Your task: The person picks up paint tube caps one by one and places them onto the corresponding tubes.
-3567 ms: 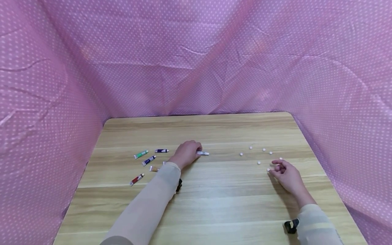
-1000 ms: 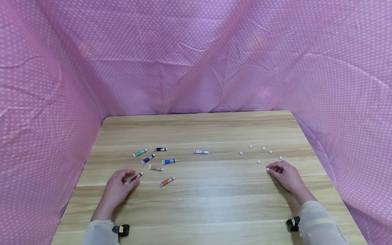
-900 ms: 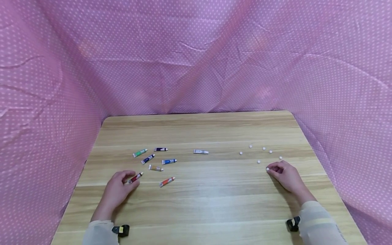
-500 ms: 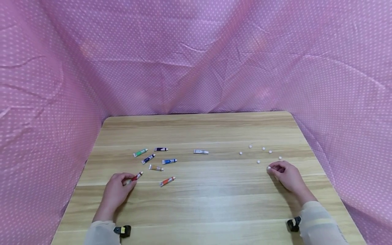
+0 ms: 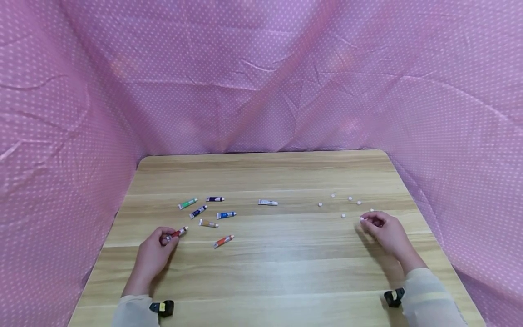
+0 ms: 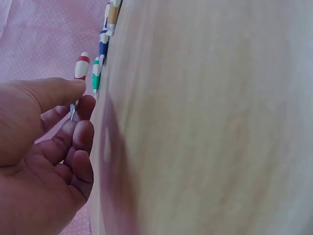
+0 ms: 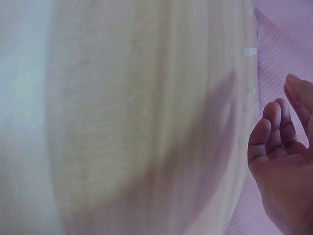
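My left hand (image 5: 152, 256) pinches a red paint tube (image 5: 179, 232) between thumb and fingertips. In the left wrist view the red tube (image 6: 82, 67) points its white-capped end away from me, raised off the table. My right hand (image 5: 389, 234) pinches a small white cap (image 5: 362, 219) between thumb and index finger, close over the table. The right wrist view shows the right hand (image 7: 283, 161), with the cap hidden from that side. Nearest to the left hand lie an ochre tube (image 5: 209, 223) and an orange tube (image 5: 224, 241).
Farther back lie a green tube (image 5: 188, 204), a dark blue tube (image 5: 198, 212), a purple tube (image 5: 215, 199) and a blue tube (image 5: 226, 215). A white tube (image 5: 268, 202) lies mid-table. Several white caps, one (image 5: 343, 216) nearest, dot the right side. Pink dotted cloth (image 5: 261, 91) surrounds the table.
My left hand came back from the white tube to the red one, gripped it and lifted it. The right hand has pinched a cap and raised it slightly to the right.
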Demonstrator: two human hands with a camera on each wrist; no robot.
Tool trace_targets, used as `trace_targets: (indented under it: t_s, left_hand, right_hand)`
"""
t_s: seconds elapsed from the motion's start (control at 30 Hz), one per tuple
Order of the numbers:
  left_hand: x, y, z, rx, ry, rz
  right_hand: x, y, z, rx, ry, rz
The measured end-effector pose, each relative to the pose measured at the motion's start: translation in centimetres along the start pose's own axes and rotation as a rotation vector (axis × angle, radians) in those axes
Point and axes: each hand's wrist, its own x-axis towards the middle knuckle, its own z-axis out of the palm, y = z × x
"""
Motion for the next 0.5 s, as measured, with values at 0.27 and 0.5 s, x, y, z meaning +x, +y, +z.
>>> trace_targets:
  t_s: [0.27, 0.5]
  left_hand:
    - [-0.1, 1.5, -0.7, -0.073, 0.022, -0.026]
    - [0.0, 3.0, -0.3, -0.096, 0.028, 0.006]
  right_hand:
    - [0.0, -1.5, -0.6, 0.018, 0.050, -0.017]
    - [0.3, -2.7, -0.4, 0.042, 0.066, -0.047]
